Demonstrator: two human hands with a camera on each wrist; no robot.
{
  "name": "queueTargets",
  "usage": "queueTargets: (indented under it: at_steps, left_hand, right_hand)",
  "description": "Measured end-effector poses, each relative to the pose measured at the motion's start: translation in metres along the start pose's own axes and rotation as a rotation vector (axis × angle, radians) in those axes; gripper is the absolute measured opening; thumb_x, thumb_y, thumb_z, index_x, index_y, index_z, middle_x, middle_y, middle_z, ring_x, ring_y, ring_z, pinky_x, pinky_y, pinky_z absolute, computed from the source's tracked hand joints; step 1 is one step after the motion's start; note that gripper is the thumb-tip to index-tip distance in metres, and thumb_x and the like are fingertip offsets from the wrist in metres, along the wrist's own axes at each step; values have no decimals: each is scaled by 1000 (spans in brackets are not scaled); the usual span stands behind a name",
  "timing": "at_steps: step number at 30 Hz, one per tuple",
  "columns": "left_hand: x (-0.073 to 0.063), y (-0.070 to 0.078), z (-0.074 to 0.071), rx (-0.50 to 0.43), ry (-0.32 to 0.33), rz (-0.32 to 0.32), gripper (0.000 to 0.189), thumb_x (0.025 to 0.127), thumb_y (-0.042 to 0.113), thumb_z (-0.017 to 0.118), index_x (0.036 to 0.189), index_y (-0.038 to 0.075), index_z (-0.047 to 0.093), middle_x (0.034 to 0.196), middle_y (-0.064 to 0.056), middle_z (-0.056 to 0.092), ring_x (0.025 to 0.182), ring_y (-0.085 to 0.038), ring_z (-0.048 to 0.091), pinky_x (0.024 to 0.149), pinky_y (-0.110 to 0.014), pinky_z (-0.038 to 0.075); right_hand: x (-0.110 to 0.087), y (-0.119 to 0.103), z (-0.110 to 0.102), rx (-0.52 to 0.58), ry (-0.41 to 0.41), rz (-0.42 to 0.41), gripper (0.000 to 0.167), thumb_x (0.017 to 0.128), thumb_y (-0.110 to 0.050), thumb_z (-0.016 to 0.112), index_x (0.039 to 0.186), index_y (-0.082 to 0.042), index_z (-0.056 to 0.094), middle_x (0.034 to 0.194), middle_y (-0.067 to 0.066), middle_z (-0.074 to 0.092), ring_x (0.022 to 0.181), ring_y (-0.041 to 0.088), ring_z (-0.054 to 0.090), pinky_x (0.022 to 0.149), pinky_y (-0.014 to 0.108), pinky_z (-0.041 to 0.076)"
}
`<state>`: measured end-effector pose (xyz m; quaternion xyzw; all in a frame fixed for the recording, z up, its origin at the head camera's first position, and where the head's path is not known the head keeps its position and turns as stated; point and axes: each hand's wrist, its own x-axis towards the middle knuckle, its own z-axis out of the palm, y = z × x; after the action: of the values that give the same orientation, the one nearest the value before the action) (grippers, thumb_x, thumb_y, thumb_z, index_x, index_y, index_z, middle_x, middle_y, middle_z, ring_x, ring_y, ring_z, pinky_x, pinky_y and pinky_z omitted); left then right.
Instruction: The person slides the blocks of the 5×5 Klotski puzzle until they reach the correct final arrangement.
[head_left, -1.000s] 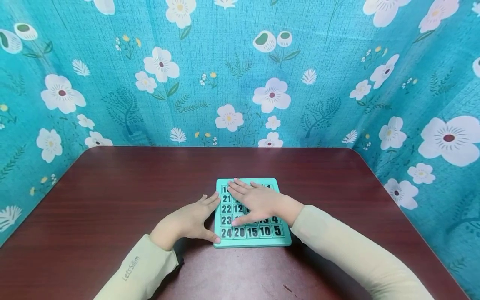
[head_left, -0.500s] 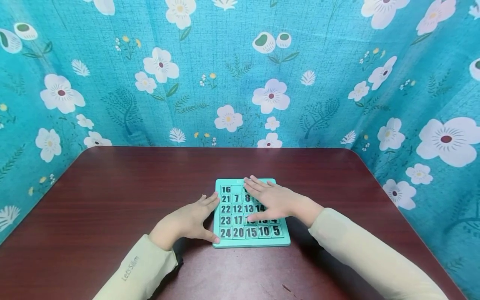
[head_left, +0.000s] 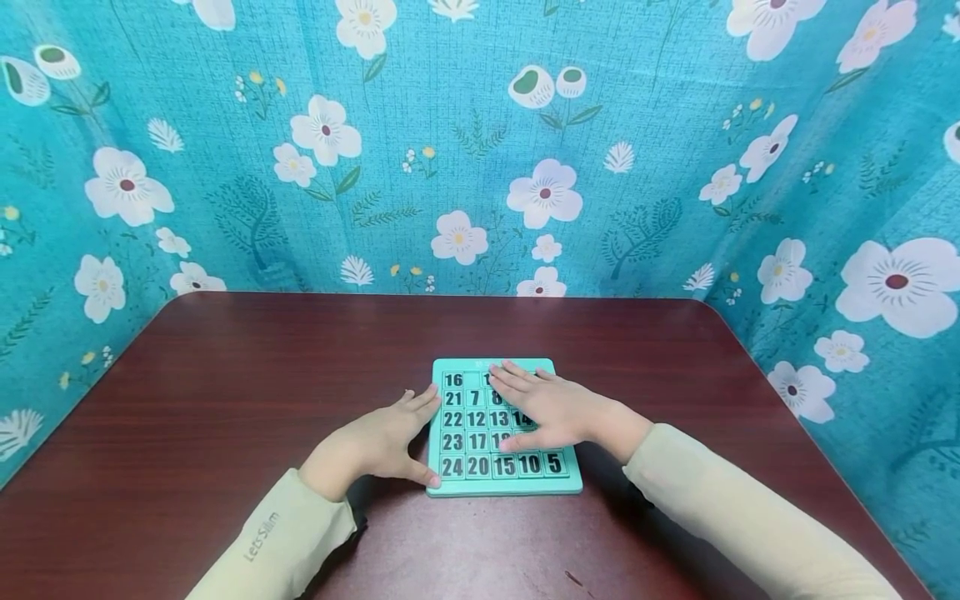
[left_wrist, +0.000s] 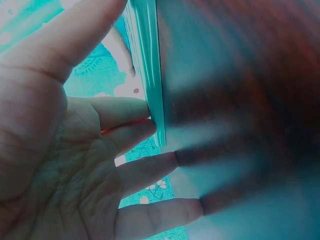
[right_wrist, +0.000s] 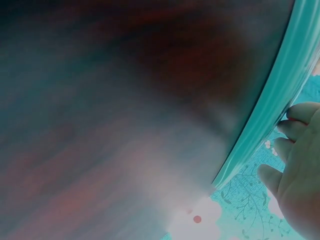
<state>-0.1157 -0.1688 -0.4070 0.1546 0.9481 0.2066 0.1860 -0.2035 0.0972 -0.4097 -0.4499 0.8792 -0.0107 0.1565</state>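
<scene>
A mint-green sliding number puzzle (head_left: 495, 490) lies flat on the table, with black-numbered tiles in rows. A bare slot (head_left: 472, 381) shows in the top row, right of the 16 tile (head_left: 453, 381). My left hand (head_left: 378, 437) touches the puzzle's left edge, its thumb at the near corner and its forefinger higher up. In the left wrist view its fingers (left_wrist: 160, 217) are spread and fairly straight. Over the right part of the puzzle lies my right hand (head_left: 562, 412), fingers extended, hiding several tiles. Only part of that hand (right_wrist: 302, 170) appears in the right wrist view, beside the puzzle's edge (right_wrist: 270, 105).
The dark red-brown table (head_left: 300, 350) extends around the puzzle on all sides. A blue flowered curtain (head_left: 420, 150) hangs behind the table and along both sides. A small dark mark (head_left: 573, 578) shows near the table's front.
My right hand has shifted right across the puzzle, uncovering the bare top-row slot and tiles such as 7 and 17. Over the last half second it barely moves. My left hand stays put.
</scene>
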Motion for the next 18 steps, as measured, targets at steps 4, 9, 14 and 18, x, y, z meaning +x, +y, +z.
queueTargets:
  at_steps: [4,9,14,18]
  left_hand:
    - [0,1,0,11,2,2,110,73,44,87,157,5,28,168,-6,15,154,-37,16,118,-51,31]
    - [0,0,0,17,4,9,110,73,44,87,157,4,28,167,-7,16,153,-38,17,118,-51,31]
    - [1,0,1,14,4,15,110,73,44,87,157,5,27,167,-7,16,153,-38,17,119,-52,30]
    - [1,-1,2,8,3,22,111,73,44,87,157,4,28,167,-8,16,153,-39,17,119,-52,30]
  right_hand:
    - [6,-5,0,-9,-4,-2,99,90,-76,45,161,-13,14,169,0,6,157,22,3,122,57,18]
    - [13,-10,0,-32,-11,-2,99,90,-76,43,161,-14,12,169,0,5,157,20,2,123,56,18]
    - [17,-13,-1,-28,-18,-12,100,90,-76,43,161,-13,11,169,1,4,157,20,1,123,56,18]
    - [12,-10,-3,-11,-6,-9,101,90,-76,44,161,-12,11,169,1,4,157,22,1,122,57,18]
